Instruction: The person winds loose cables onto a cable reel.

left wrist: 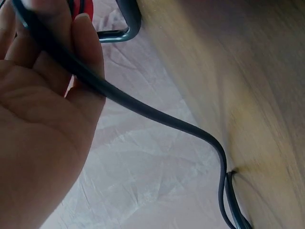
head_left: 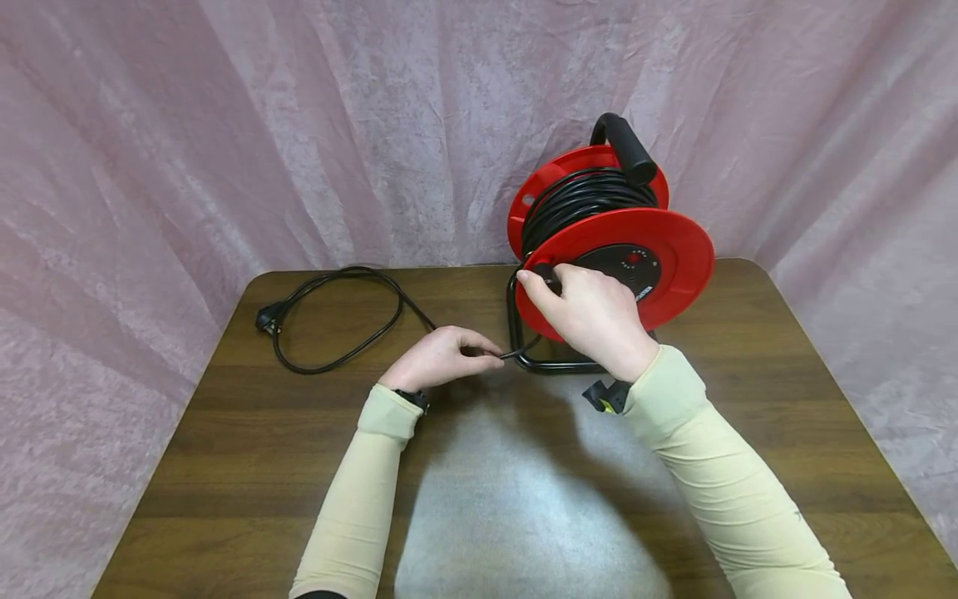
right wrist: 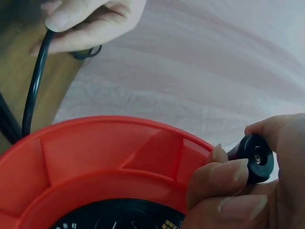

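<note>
A red cable reel (head_left: 677,262) wound with black cable (head_left: 587,200) stands on a black tube frame (head_left: 550,366) at the back right of the table. My right hand (head_left: 599,316) grips the small black crank knob (right wrist: 257,157) on the reel's near disc, thumb and fingers around it. To the left of the frame, my left hand (head_left: 445,358) pinches the loose cable (left wrist: 157,114) between thumb and fingers. From there the cable runs right to the reel, and left into a loop on the table that ends in a black plug (head_left: 269,317).
A black carrying handle (head_left: 629,150) tops the reel's frame. The brown wooden table (head_left: 224,466) ends at a pink curtain (head_left: 359,125) behind the reel. Glare lies on the table's front middle. A black wrist device (head_left: 606,397) sits by the right cuff.
</note>
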Available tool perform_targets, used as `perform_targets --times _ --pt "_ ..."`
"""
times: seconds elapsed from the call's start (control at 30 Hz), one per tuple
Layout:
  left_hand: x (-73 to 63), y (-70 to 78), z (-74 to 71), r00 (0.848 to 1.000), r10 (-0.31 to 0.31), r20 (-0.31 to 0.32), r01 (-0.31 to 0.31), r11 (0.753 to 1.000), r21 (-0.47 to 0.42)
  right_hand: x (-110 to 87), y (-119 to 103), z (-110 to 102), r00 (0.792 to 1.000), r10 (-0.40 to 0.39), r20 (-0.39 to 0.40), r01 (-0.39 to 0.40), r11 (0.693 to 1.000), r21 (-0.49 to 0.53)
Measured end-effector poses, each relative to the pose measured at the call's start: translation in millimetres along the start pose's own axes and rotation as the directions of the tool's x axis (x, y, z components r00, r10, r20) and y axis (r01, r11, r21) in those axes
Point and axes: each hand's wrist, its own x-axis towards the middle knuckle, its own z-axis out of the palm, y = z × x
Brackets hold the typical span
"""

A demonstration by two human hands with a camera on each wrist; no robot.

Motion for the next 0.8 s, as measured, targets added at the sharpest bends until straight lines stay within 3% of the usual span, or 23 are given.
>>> perform_targets --times 0.33,0.8 --pt "-2.3 0.3 -0.9 1.0 -0.023 -0.019 0.022 1.0 -0.013 1.6 2.6 -18.5 0.999 0.034 -0.003 -0.034 0.999 0.015" --pt "-2.7 1.6 -3.5 0.999 -0.019 -0.036 0.018 1.0 -0.015 2.9 11.4 -36.9 0.999 0.023 -0.04 -0.023 1.0 0.0"
